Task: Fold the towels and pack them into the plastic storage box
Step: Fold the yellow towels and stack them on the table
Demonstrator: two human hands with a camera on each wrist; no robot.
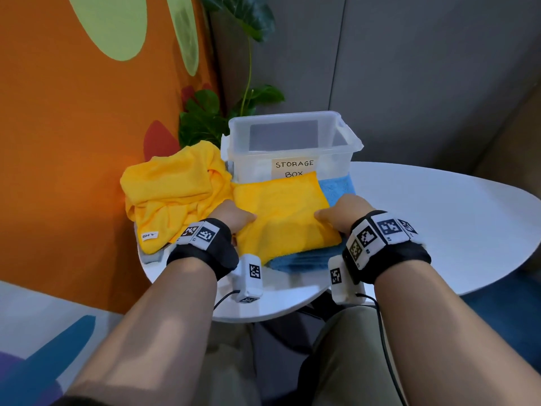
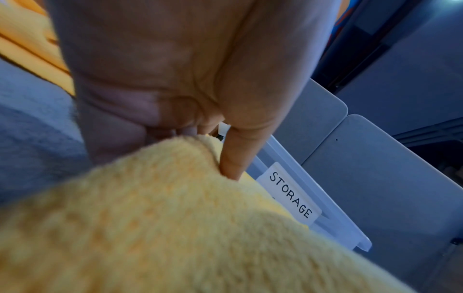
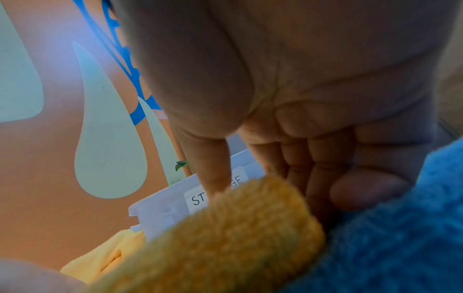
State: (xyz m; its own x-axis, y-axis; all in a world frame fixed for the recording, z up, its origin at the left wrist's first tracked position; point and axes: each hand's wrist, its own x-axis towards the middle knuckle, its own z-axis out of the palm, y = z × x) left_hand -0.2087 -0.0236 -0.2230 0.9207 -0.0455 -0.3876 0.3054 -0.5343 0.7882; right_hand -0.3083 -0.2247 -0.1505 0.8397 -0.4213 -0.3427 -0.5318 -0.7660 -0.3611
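Observation:
A folded yellow towel (image 1: pixel 282 212) lies on a blue towel (image 1: pixel 336 187) on the white table (image 1: pixel 439 206), just in front of the clear plastic box (image 1: pixel 289 142) labelled "STORAGE BOX". My left hand (image 1: pixel 234 216) grips the folded towel's left edge, thumb on top and fingers under, as the left wrist view shows on the towel (image 2: pixel 175 218). My right hand (image 1: pixel 341 213) grips its right edge the same way, fingers tucked between the yellow towel (image 3: pixel 225 228) and the blue towel (image 3: pixel 400 237). The box looks empty.
A crumpled pile of yellow towels (image 1: pixel 172 189) sits at the table's left by the orange wall (image 1: pixel 73 142). A leafy plant (image 1: pixel 205 118) stands behind it. The table's bare top stretches to the right. A grey cloth corner (image 1: pixel 152 256) peeks out under the pile.

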